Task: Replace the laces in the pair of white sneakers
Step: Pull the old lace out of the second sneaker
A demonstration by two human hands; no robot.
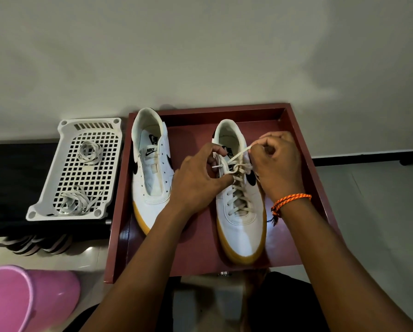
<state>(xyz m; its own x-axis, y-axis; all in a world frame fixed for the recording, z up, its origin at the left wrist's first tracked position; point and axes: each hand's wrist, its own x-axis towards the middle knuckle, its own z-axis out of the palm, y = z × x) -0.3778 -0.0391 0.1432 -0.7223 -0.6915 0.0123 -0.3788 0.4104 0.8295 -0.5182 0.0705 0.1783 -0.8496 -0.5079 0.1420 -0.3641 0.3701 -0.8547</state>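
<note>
While both white leather sneakers sit in the dark red wooden tray (303, 149), the left hand (195, 178) pinches the cream lace (239, 185) at the laced right sneaker (241, 212); the right hand (277, 164) grips its loop. The unlaced left sneaker (150, 173) lies beside. 2 loose white laces (89, 152) rest in the white perforated plastic basket (64, 185).
</note>
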